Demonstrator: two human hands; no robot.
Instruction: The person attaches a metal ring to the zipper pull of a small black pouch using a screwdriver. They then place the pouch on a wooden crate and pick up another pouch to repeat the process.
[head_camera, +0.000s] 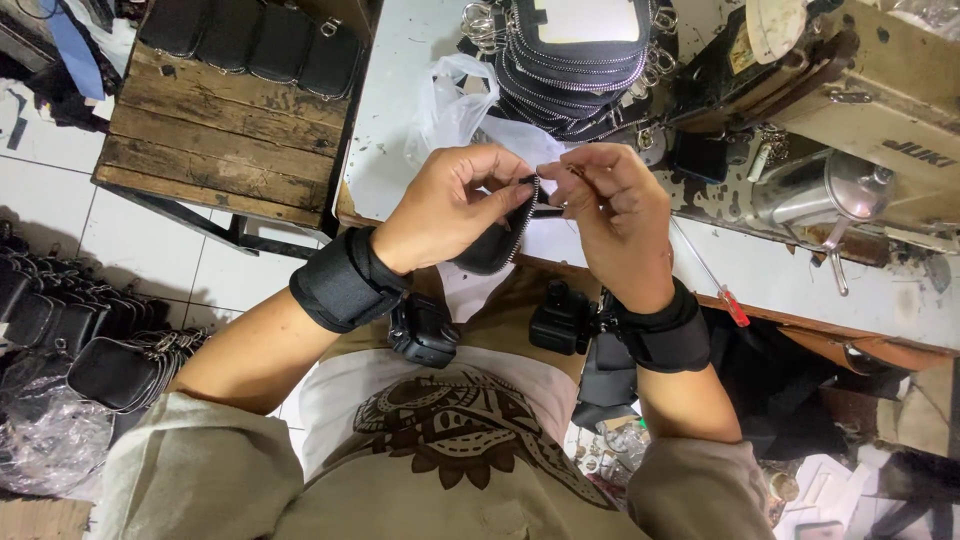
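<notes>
midway, we hold a black pouch (492, 245) above the desk (395, 120) edge: left hand (455, 205) pinches its zipper side, right hand (610, 205) nips the slider end. a finished stack (575, 60) lies beyond; more pouches (110, 365) wait on the floor.

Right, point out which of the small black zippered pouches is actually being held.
The small black zippered pouch pinched between the left hand and right hand; the others lie stacked on the white table.
</notes>
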